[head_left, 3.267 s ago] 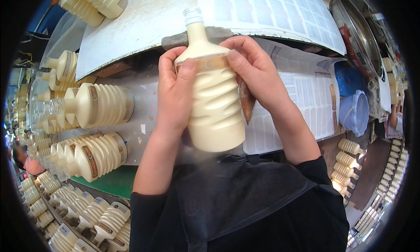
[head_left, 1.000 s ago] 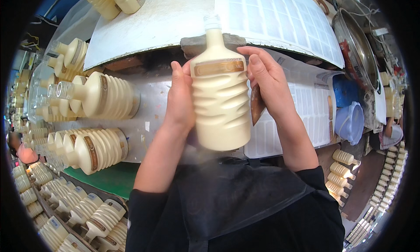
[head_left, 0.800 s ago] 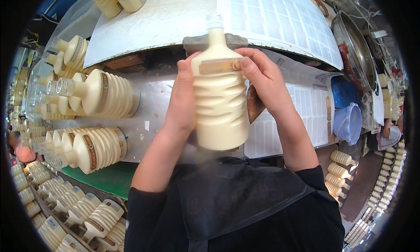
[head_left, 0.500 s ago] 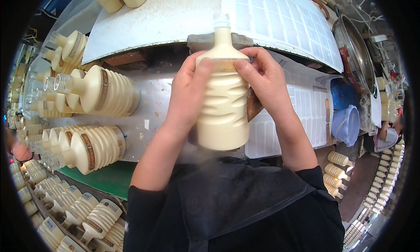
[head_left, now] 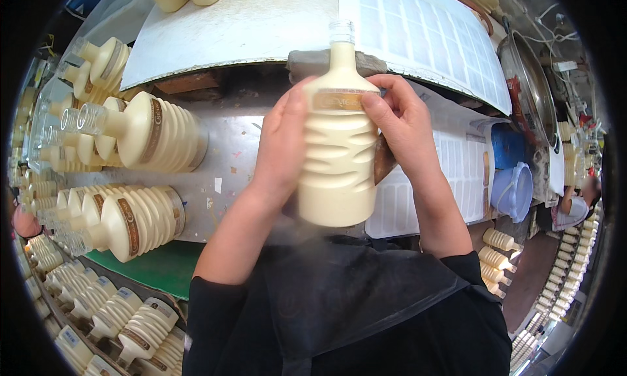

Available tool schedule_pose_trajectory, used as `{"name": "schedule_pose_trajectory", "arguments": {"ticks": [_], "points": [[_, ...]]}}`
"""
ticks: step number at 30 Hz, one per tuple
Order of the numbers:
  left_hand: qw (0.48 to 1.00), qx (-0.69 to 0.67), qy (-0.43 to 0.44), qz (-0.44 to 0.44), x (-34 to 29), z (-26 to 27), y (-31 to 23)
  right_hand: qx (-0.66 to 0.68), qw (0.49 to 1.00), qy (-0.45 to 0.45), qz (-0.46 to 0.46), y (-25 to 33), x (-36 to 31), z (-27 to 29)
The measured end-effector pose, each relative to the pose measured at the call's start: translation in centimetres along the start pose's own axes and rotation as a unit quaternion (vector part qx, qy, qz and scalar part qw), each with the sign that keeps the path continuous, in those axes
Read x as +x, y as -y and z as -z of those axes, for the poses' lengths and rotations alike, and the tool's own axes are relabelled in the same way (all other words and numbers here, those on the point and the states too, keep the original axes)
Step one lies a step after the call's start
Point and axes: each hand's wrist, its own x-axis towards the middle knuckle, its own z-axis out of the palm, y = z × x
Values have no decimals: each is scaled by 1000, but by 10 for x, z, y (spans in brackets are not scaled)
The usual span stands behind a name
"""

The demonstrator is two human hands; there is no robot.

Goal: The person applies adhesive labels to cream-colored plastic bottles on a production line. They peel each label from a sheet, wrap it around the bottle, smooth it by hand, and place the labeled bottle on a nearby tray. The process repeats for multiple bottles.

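A large cream-coloured bottle (head_left: 336,173) with a clear threaded neck and wavy ridged sides lies in front of me, its neck pointing away. Across its shoulder runs a brown and gold label (head_left: 336,100). My left hand (head_left: 282,138) is closed along the bottle's left side, thumb upright near the label's left end. On the other side, my right hand (head_left: 401,118) grips the shoulder, with its thumb pressed at the label's right end. The bottle's neck reaches over a grey cloth-like pad (head_left: 307,64). A brown object (head_left: 385,157) is partly hidden behind the bottle and my right hand.
Similar labelled bottles (head_left: 150,131) lie in rows at left, and more (head_left: 134,320) fill the lower left. White label sheets (head_left: 447,180) cover the table at right. A raised white board (head_left: 241,30) spans the back. A lilac bucket (head_left: 513,192) and a metal basin (head_left: 532,82) stand at right.
My left thumb has shifted left off the label, uncovering its left end. The bottle and both hands appear slightly farther right in view; the bottle stays held.
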Motion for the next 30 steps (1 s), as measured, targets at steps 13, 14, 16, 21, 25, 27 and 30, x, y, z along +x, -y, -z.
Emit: {"name": "schedule_pose_trajectory", "arguments": {"ticks": [13,14,16,21,25,27,30], "points": [[981,190,27,-40,-20,-9,-3,115,986,93,-76,-5,3,15],[976,212,23,-54,-19,-9,-3,107,986,88,-91,-4,3,16],[981,189,3,-44,-14,-6,-2,109,987,96,-68,-2,3,15],[982,183,-28,-18,-3,-4,0,91,991,73,-66,4,2,8],[985,170,-26,-28,-3,-7,1,50,995,58,-71,7,4,6],[986,165,-25,-28,-3,-7,0,42,995,54,-79,8,3,6],[988,154,-18,-12,-4,-7,-2,43,994,49,-85,10,2,6]]}}
